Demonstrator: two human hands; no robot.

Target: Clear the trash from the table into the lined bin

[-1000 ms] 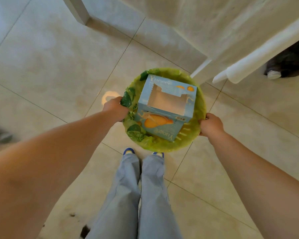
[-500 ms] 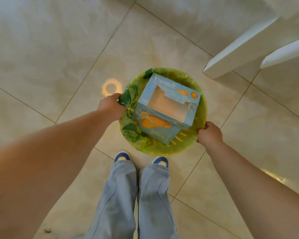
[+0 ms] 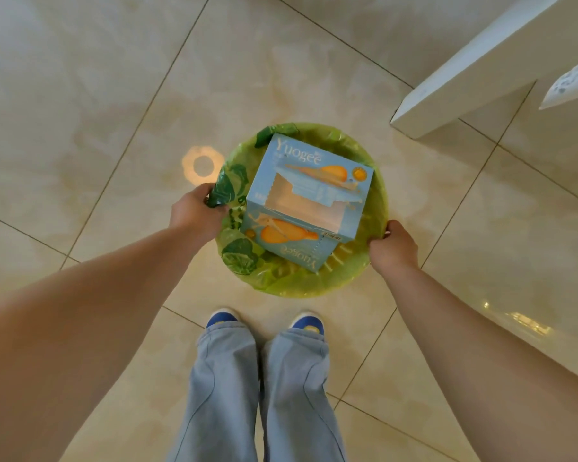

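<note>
A round bin with a green plastic liner (image 3: 379, 198) is held over the tiled floor in front of me. A light blue cardboard box (image 3: 306, 203) with orange fruit pictures and an open cut-out top lies tilted on top of the bin, filling most of its mouth. My left hand (image 3: 196, 216) grips the bin's left rim and a dark green fold of the liner. My right hand (image 3: 394, 250) grips the right rim. What lies under the box is hidden.
A white table leg (image 3: 464, 78) slants down to the floor at the upper right, close to the bin. My legs in light blue trousers (image 3: 261, 388) and blue shoes stand just below the bin. Beige floor tiles surround everything.
The view has tilted further down and the table has slid out toward the upper right. Both hands have kept their hold on the bin, and the box has shifted slightly in it.
</note>
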